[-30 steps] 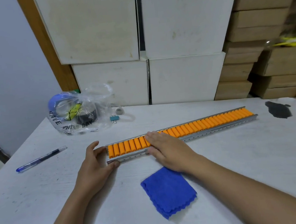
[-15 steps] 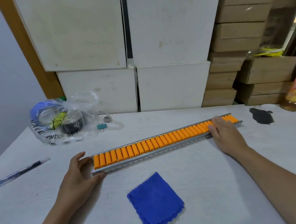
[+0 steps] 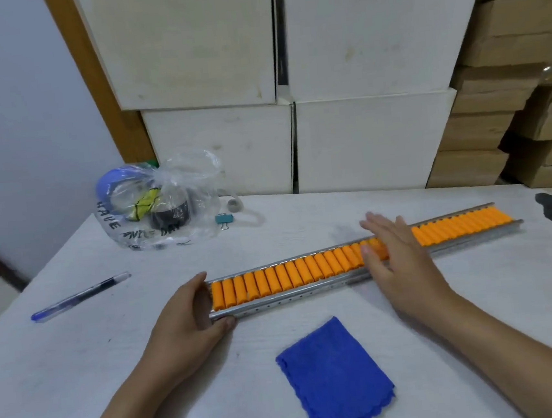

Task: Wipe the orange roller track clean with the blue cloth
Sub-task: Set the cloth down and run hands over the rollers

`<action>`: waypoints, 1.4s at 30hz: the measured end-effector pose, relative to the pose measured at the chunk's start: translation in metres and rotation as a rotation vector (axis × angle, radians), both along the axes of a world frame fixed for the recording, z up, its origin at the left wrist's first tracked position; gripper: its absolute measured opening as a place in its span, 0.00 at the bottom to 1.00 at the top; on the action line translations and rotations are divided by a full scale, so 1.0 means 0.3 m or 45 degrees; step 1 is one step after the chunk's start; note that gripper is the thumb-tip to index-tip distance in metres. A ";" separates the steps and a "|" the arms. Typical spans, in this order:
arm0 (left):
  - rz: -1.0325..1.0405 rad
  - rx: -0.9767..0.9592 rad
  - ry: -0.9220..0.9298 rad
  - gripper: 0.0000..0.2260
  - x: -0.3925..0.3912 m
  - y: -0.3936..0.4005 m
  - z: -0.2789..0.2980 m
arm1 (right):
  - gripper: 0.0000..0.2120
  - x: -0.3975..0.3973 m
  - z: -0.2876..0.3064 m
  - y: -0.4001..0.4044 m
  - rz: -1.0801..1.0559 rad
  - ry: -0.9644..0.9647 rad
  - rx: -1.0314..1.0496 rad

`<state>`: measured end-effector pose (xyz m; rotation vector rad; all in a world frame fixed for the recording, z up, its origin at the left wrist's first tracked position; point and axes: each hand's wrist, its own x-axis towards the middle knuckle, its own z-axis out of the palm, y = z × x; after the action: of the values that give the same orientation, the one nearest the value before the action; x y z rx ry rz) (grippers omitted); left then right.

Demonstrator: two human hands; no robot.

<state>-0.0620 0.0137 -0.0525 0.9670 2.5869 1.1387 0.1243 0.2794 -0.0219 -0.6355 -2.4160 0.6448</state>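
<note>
Fingers of the right hand (image 3: pixel 394 258) lie straight and slightly spread, flat across the orange rollers near the middle of the roller track (image 3: pixel 357 258), holding nothing. The left hand (image 3: pixel 190 313) grips the track's near left end, thumb on the front rail and fingers curled round the end.

The track's long axis runs from that left end away to the far right across the white table (image 3: pixel 82 379). The blue cloth (image 3: pixel 336 376) lies folded on the table nearer the person than the track, between the two forearms and touching neither hand. It sits below and a little left of the right palm, so the free right hand looks the better placed to draw back and pick it up (wiping has not begun).

A clear plastic bag (image 3: pixel 163 206) at the far left holds tape rolls.
</note>
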 end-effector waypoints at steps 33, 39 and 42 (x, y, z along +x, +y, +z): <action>-0.101 0.171 -0.150 0.30 0.025 -0.064 -0.022 | 0.31 -0.234 -0.082 -0.585 0.603 -0.400 0.309; -0.111 0.128 -0.047 0.33 0.020 -0.062 -0.023 | 0.30 -0.191 -0.077 -0.495 0.487 -0.540 0.439; -0.106 0.087 -0.019 0.33 0.017 -0.064 -0.024 | 0.30 -0.136 -0.062 -0.412 0.341 -0.610 0.421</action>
<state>-0.0568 -0.0055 -0.0598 1.0658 2.4861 1.2144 0.0834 0.1558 -0.0406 -0.3570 -2.9987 0.1895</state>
